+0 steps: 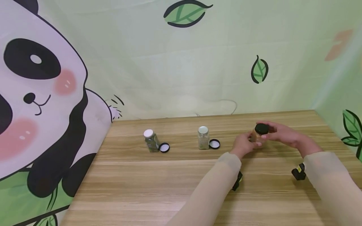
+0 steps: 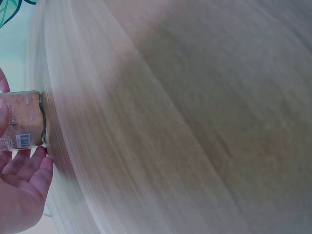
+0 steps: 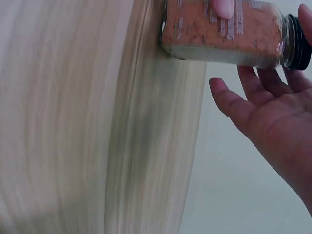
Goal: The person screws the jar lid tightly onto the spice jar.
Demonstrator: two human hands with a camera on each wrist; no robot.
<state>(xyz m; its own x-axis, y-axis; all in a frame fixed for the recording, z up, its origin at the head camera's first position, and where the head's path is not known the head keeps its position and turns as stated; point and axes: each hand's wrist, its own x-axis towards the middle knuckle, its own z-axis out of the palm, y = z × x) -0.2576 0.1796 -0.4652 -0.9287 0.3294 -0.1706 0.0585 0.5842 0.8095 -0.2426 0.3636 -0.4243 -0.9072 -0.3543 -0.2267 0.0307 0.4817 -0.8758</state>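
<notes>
A glass spice jar [image 3: 234, 34] of orange-brown powder with a printed label stands upright at the right of the table. Its black lid [image 1: 262, 128] sits on top. My left hand [image 1: 244, 144] grips the jar's lower body, thumb across the front; the left wrist view shows its fingers [image 2: 29, 170] curled at the jar's side. Around the black lid and neck lies my right hand [image 1: 282, 135], with the thumb in front and the fingers behind. In the right wrist view the right hand [image 3: 282, 117] shows partly, its thumb cut off by the frame edge.
To the left stand two more jars, one white-topped with dark green contents [image 1: 152, 142], one pale-topped and paler [image 1: 203, 138]. Beside each lies a black-rimmed lid, the left one [image 1: 164, 147] and the middle one [image 1: 214, 144]. A panda-print cloth [image 1: 169, 78] backs the wooden table [image 1: 135, 188].
</notes>
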